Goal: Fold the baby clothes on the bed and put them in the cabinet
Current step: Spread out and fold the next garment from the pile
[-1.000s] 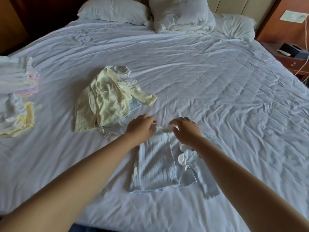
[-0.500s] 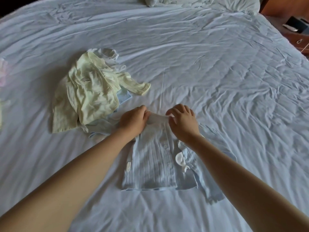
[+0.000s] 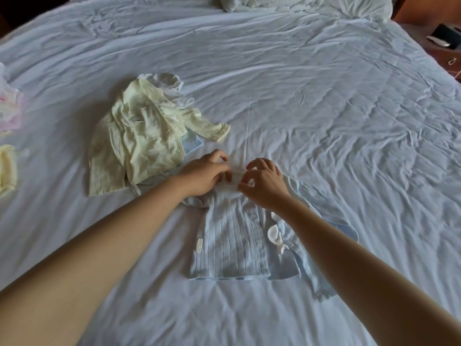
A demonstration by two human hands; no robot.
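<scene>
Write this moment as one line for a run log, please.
step: fold blue baby shirt | left hand: pinches collar | right hand: pinches collar | yellow garment: unfolded, beside shirt

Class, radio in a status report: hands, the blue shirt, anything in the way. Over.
Left hand and right hand both pinch the blue shirt at its collar. Shirt flat on bed, buttons up. Yellow garment close beside left hand.
</scene>
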